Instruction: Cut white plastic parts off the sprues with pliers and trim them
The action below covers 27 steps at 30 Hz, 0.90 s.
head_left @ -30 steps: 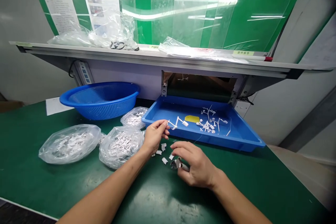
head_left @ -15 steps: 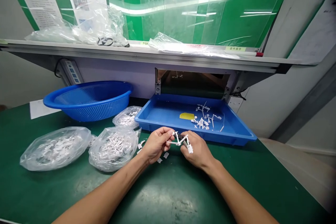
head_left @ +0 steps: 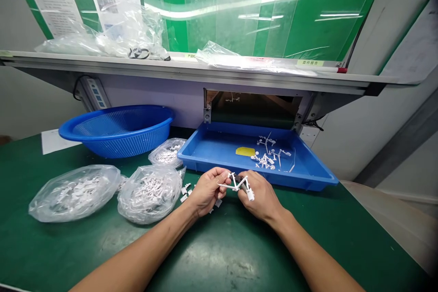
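Note:
My left hand (head_left: 209, 191) pinches a branching white plastic sprue (head_left: 236, 187) between thumb and fingertips. A small flat white part hangs on the sprue's right-hand end, in front of my other hand. Closed around a pair of nippers (head_left: 238, 177), my right hand (head_left: 262, 195) holds their dark jaws against the sprue; the handles are hidden in the palm. Loose white plastic pieces (head_left: 185, 189) lie on the green table beside and under my left hand, partly covered by it.
Behind my hands sits a blue tray (head_left: 219, 164) with several white sprues (head_left: 265, 159) and a yellow card (head_left: 245, 151). To the left are clear bags (head_left: 148, 194) of white parts and a blue basket (head_left: 116, 134). A shelf (head_left: 191, 64) overhangs the table's back.
The whole view has shifted slightly. Both hands keep nearly the same grip and position, and a few more loose pieces show beside my left wrist.

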{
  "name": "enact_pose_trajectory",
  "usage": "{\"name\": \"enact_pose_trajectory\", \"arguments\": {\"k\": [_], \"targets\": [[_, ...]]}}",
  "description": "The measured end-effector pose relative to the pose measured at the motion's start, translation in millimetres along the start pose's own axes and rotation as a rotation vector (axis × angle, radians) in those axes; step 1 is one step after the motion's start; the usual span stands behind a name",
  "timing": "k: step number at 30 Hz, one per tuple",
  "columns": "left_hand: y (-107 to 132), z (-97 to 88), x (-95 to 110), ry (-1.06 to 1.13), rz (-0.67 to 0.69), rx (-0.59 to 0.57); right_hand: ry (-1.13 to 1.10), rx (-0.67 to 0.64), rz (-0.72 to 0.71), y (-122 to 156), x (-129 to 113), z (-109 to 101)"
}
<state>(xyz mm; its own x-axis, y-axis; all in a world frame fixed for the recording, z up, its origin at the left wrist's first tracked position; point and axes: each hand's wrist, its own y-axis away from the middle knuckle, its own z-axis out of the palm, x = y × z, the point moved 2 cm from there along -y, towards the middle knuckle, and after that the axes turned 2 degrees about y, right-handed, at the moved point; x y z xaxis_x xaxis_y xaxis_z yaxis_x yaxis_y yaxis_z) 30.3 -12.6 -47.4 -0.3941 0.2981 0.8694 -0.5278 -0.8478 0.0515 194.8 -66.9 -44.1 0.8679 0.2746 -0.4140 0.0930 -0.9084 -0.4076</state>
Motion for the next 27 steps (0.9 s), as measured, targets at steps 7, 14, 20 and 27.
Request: {"name": "enact_pose_trajectory", "arguments": {"k": [7, 14, 20, 27], "targets": [[-2.9, -2.3, -2.2, -0.024, 0.002, -0.016, 0.012, -0.087, 0.030, -0.7, 6.4, -0.7], [-10.6, -4.8, -10.3, -0.081, 0.009, 0.016, -0.018, -0.123, 0.162, -5.1, 20.2, -6.6], [0.0, -8.1, 43.6, -0.273, 0.148, 0.138, -0.099, -0.202, 0.221, -6.7, 16.4, -28.7], [72.8, -69.7, 152.0, -1.015, 0.175, 0.434, -0.415, -0.848, 0.040, 6.2, -17.8, -59.8]]}}
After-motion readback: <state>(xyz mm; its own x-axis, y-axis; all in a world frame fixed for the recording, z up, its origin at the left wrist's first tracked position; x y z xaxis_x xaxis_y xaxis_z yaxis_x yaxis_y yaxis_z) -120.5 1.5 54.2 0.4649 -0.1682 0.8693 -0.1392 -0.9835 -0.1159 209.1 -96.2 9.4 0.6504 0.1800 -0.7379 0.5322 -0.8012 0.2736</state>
